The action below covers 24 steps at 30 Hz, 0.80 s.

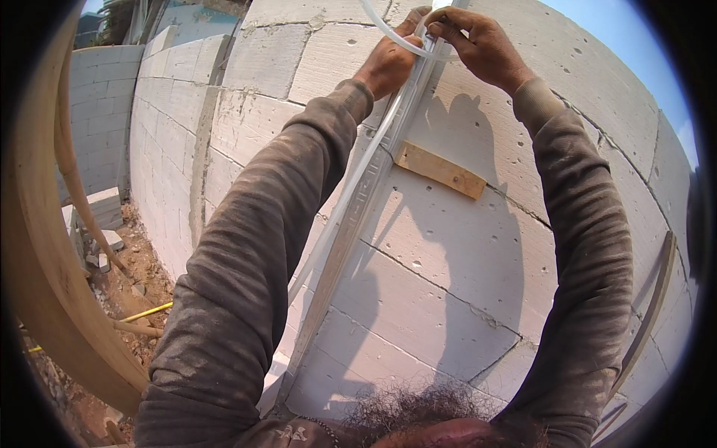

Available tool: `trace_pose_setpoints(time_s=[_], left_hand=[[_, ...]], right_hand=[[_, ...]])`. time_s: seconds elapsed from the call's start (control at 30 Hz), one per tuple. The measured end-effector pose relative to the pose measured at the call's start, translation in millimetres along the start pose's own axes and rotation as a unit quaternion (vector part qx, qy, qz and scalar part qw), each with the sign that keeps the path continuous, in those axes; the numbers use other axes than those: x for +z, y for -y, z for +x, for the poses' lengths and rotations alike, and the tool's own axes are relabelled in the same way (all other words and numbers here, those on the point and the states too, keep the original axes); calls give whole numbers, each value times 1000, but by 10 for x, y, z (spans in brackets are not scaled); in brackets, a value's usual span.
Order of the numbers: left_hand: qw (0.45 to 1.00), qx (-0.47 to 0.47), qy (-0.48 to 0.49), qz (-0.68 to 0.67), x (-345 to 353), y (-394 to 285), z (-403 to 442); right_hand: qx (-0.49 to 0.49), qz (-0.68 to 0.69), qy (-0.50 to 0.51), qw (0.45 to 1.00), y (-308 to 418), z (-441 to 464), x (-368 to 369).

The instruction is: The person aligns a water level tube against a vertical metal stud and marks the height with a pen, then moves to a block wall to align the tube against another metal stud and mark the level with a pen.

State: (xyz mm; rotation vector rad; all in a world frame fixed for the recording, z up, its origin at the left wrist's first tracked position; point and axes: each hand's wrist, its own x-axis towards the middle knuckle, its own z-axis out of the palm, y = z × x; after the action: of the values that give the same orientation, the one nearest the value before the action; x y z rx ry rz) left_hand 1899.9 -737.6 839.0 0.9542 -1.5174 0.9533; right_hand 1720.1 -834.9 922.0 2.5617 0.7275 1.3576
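My left hand (391, 61) is closed at the top of a long narrow bar (371, 178) standing against the block wall. My right hand (484, 46) pinches a clear plastic hose (345, 203) beside the bar's upper end. A loop of this hose passes in front of the bar between both hands, and one length runs down along its left side. The fingertips of both hands are close together, and the exact grip of the left fingers is partly hidden.
A short wooden piece (441, 170) sticks out from the pale block wall (463, 246) right of the bar. Wooden poles (71, 299) stand close on the left. Below lie rubble, loose blocks (103, 207) and a yellow hose or cord (149, 312). A thin plank (651, 306) leans at right.
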Motion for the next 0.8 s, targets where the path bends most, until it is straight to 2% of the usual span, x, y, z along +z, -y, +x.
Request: trace_pose_setpoints(time_s=[0.33,0.4,0.5,0.6,0.7,0.8], left_hand=[[999,-23,6,-36,-25,-49,12],[998,-29,1,-51,-31,-66,4],[996,-9,-29,-81,2,-69,5],[999,25,-31,-25,-20,-25,5],[999,8,-21,-34,-4,-280,-46],[999,1,-18,-36,-16,-234,4]], right_hand=[[-8,2,0,1000,-123,36,29],[-175,-43,-22,983,-359,96,91],[-176,-38,-21,983,-329,86,82],[-167,-32,-13,985,-277,67,68],[-158,-32,-12,987,-249,53,79],[-177,-33,-36,983,-295,34,121]])
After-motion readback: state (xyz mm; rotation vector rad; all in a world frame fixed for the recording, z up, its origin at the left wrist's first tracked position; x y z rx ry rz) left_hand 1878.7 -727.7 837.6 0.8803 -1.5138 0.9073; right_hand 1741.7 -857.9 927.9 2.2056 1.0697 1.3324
